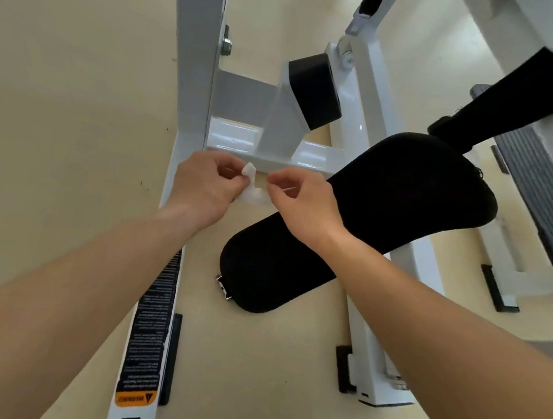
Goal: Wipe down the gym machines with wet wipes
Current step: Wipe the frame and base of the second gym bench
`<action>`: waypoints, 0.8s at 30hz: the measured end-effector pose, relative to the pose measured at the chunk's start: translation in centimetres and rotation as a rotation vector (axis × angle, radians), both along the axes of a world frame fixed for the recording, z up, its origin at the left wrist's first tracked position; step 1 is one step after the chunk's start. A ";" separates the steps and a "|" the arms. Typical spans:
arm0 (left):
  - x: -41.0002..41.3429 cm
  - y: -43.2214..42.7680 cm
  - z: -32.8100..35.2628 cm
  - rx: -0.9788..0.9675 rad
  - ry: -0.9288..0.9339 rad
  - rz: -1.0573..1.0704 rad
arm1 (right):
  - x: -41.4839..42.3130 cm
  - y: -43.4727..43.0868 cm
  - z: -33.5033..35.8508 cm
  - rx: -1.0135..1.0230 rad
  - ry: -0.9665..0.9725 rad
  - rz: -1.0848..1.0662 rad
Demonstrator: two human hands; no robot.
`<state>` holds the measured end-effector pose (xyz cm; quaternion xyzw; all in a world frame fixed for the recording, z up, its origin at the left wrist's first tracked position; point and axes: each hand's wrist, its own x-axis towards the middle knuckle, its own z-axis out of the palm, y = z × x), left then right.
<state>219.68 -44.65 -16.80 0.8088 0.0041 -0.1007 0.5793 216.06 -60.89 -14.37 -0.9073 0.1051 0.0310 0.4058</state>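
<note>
Two hands on one wipe, machine untouched so far
Left hand (207, 184) and right hand (300, 201) each pinch an end of the small white wet wipe (251, 194), fingers curled. It hangs bunched in the air between them, just above the white frame crossbar (309, 154) and beside the black pad (389, 201). Risks, as I judge them: pulling too hard tears it or slips it from one pinch, and it drops to the floor (72, 117) and picks up grit; used bunched, it leaves patchy coverage on the pad
</note>
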 end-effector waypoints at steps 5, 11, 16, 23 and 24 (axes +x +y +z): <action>0.1 1.9 -0.1 0.117 -0.012 0.003 | 0.2 -0.5 0.3 -0.241 0.109 0.162; -0.5 4.6 -0.4 0.289 -0.016 -0.074 | -0.6 -0.4 -3.1 -0.477 0.331 0.447; -1.5 6.3 -1.0 0.336 0.088 -0.134 | -1.1 1.2 -7.5 -0.899 0.314 0.778; -2.1 7.6 -1.0 0.446 0.177 -0.089 | 0.0 3.0 -8.6 -0.909 0.358 0.873; -2.2 7.6 -0.9 0.447 0.180 -0.086 | -0.1 3.2 -8.2 -0.908 0.336 0.893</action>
